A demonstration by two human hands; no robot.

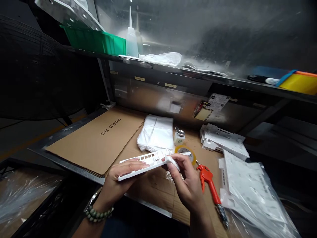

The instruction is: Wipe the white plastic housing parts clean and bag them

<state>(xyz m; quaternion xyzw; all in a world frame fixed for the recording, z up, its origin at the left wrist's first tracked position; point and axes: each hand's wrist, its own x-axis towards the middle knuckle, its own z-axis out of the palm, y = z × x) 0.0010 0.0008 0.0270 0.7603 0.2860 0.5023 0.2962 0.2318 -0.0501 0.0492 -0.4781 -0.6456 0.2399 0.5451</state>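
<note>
A long white plastic panel (146, 164), pierced by a row of small rectangular cut-outs, is held level above the near edge of the cardboard sheet (99, 140). The left hand (119, 180) supports the panel from beneath at its left end, fingers curled around the lower edge and thumb lying along the top. The right hand (184, 181) pinches a small white cloth (172, 162) between thumb and fingertips, pressed against the panel's right portion. A bead bracelet (97, 214) circles the left wrist.

Writing: the cardboard sheet bears one line of printed characters, too small to read with certainty. Behind the panel, small labels on the steel back wall (148, 96) and a printed card (218, 102) are illegible.

Counts, relative to the panel: one bundle of white bags (156, 134) just behind it; one small pump bottle (179, 136) and one roll of yellow tape (185, 151) behind its right end; one red-handled air blow gun (209, 183) to its right; a stack of similar white panels (225, 138) farther right, number uncertain; further parts in clear bags (250, 188) at the right. On the shelf above: one green bin (94, 39), two squeeze bottles (131, 36) and one yellow bin (300, 82).
</note>
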